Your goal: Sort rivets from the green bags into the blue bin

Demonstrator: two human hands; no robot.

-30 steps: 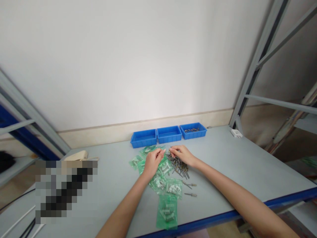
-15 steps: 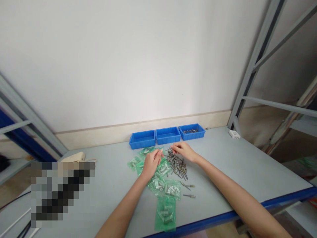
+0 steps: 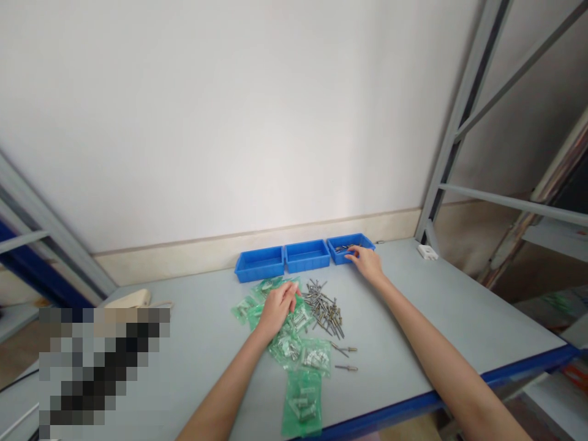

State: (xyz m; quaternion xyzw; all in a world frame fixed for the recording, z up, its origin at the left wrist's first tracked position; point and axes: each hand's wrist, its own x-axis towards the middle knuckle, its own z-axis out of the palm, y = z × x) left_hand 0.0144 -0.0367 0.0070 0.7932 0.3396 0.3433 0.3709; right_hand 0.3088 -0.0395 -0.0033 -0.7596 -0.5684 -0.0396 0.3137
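Note:
My right hand (image 3: 365,262) is at the front rim of the right-hand blue bin (image 3: 337,255), fingers bent together over it. Rivets lie inside that bin; whatever the fingertips hold is too small to make out. My left hand (image 3: 278,304) rests over several green plastic bags (image 3: 301,318) of small metal parts. Its fingers are curled and closed, and their contents are hidden. Between the hands lies a loose pile of blind rivets (image 3: 325,309) with long thin stems. Nearer the front, a few separate rivets (image 3: 346,368) lie on the table.
Two more blue bins, a left one (image 3: 260,271) and a middle one (image 3: 307,264), stand in line along the wall. A green bag (image 3: 302,404) lies at the table's blue front edge. A small white object (image 3: 427,252) sits back right, near the metal frame (image 3: 443,147).
My right hand has moved from the rivet pile back and right to the right-hand bin. My left hand stays over the bags. The whole view has shifted slightly.

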